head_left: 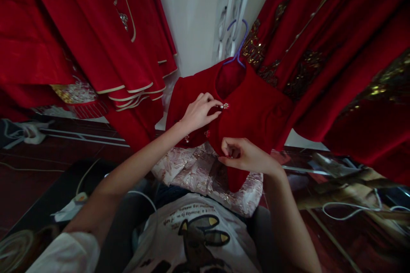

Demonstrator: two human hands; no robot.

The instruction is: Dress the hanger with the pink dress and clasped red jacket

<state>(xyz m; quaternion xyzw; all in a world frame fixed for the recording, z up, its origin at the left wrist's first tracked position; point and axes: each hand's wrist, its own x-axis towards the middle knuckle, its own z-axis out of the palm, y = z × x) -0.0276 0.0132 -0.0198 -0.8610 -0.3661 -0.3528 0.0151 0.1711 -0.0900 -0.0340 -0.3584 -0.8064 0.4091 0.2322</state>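
A red velvet jacket [256, 111] hangs in front of me on a purple hanger [238, 47]. My left hand [198, 113] pinches a small pearl-and-metal button [226, 106] just below the jacket's collar. My right hand [243, 155] is lower down, its fingers curled closed on the front edge of the same jacket. Two more small buttons [206, 133] show along the closure between my hands. A pale pink brocade skirt [205, 175] hangs beneath the jacket.
Red garments with cream piping [121, 51] hang at the left, and red gold-embroidered ones [320, 42] at the right. A white wall [192, 13] lies behind. A white cable [352, 209] lies on the dark floor [38, 170] at the right.
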